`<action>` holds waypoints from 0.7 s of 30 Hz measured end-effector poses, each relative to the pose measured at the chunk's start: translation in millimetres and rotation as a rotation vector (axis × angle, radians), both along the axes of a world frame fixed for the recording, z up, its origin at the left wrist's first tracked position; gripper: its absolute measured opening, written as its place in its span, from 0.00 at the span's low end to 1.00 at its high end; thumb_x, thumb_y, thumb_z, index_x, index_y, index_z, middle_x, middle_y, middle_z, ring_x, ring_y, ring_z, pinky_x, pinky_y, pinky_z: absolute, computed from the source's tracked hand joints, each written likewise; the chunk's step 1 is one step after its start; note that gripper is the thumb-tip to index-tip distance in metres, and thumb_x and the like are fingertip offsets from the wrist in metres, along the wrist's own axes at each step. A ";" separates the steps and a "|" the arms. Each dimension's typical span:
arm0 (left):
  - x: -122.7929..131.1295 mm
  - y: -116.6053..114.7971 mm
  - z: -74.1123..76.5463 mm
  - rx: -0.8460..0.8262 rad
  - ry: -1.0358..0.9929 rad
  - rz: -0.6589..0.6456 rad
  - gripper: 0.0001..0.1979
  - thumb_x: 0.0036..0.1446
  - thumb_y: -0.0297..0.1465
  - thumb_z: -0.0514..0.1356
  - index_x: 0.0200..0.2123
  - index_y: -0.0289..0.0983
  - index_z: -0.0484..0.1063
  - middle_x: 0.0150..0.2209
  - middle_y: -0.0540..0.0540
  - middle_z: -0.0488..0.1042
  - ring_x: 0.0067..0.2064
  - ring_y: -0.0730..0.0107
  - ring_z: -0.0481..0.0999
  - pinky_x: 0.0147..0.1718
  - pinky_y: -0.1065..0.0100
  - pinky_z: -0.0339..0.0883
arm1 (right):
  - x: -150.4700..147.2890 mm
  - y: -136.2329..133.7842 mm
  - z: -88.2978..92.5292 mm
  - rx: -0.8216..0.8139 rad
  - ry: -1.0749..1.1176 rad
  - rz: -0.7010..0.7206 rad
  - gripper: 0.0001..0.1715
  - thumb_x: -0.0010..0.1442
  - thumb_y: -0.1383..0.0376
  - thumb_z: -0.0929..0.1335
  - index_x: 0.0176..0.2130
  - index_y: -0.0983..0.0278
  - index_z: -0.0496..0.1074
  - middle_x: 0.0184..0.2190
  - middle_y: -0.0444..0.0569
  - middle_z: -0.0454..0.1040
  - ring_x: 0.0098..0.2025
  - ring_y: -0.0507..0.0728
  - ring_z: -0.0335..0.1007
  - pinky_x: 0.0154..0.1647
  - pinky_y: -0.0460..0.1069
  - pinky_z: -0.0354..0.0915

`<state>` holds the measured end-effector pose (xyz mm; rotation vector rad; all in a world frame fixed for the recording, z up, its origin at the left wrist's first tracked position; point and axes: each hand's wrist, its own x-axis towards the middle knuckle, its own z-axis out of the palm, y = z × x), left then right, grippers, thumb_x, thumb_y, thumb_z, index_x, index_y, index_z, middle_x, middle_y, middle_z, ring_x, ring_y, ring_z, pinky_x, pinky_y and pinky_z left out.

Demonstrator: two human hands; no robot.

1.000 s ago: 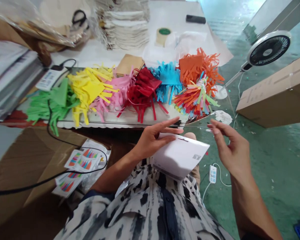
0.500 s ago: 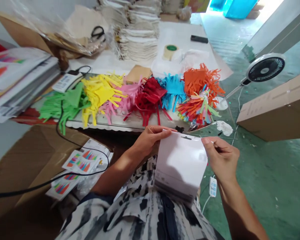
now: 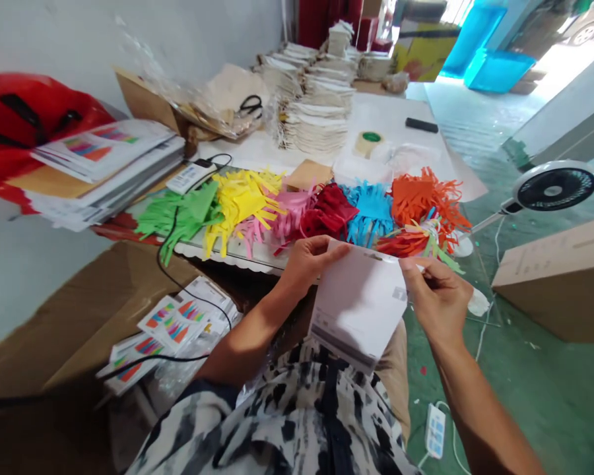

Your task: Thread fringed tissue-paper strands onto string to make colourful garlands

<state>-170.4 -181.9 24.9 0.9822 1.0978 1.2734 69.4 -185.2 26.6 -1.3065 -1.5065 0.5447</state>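
A white packaging card [image 3: 357,305] stands upright over my lap, held by both hands at its top edge. My left hand [image 3: 307,262] pinches the top left corner and my right hand [image 3: 436,298] pinches the top right corner. Just beyond the card, on the table edge, lie piles of fringed paper: green [image 3: 181,216], yellow [image 3: 241,201], pink [image 3: 287,218], red [image 3: 329,211], blue [image 3: 371,211] and orange [image 3: 423,198]. A mixed-colour tassel bundle [image 3: 418,241] lies next to the orange pile.
Printed colour cards [image 3: 171,323] lie on a brown box at lower left, crossed by a black cable [image 3: 175,284]. Stacks of white sheets [image 3: 317,119], a tape roll [image 3: 367,142] and scissors [image 3: 250,105] sit farther back. A fan [image 3: 549,188], a cardboard box [image 3: 559,284] and a power strip [image 3: 434,430] are on the right.
The card was lying tilted under my left hand with the right hand apart. Both hands have since gripped its top edge and raised it upright. My view has tilted upward.
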 end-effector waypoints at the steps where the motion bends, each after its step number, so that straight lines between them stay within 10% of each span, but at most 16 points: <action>1: -3.3 5.8 2.4 0.024 0.018 0.035 0.20 0.50 0.48 0.76 0.31 0.36 0.82 0.30 0.49 0.80 0.30 0.74 0.74 0.29 0.73 0.65 | -4.4 10.1 3.2 -0.005 0.009 0.015 0.18 0.63 0.50 0.74 0.35 0.62 0.84 0.23 0.43 0.73 0.24 0.51 0.61 0.26 0.48 0.57; 9: -42.8 96.9 7.2 0.022 0.071 0.014 0.21 0.54 0.46 0.71 0.40 0.34 0.84 0.32 0.45 0.81 0.30 0.67 0.78 0.32 0.66 0.73 | -34.8 125.8 16.3 -0.023 -0.176 0.164 0.25 0.68 0.49 0.67 0.47 0.65 0.82 0.21 0.39 0.63 0.24 0.51 0.54 0.26 0.48 0.51; 14: -34.1 125.2 -12.6 0.425 0.797 0.306 0.20 0.67 0.29 0.61 0.61 0.36 0.78 0.63 0.35 0.77 0.66 0.52 0.73 0.68 0.52 0.64 | -53.4 186.9 1.6 -0.097 -0.456 0.153 0.23 0.72 0.53 0.62 0.42 0.67 0.79 0.19 0.41 0.67 0.24 0.53 0.62 0.30 0.48 0.56; 21: -33.1 136.2 -25.6 0.492 1.169 -0.013 0.16 0.73 0.39 0.56 0.46 0.41 0.84 0.53 0.42 0.84 0.59 0.57 0.78 0.67 0.54 0.62 | -55.5 206.5 -12.3 -0.021 -0.712 -0.004 0.20 0.72 0.61 0.61 0.45 0.66 0.80 0.41 0.61 0.81 0.39 0.61 0.71 0.34 0.52 0.50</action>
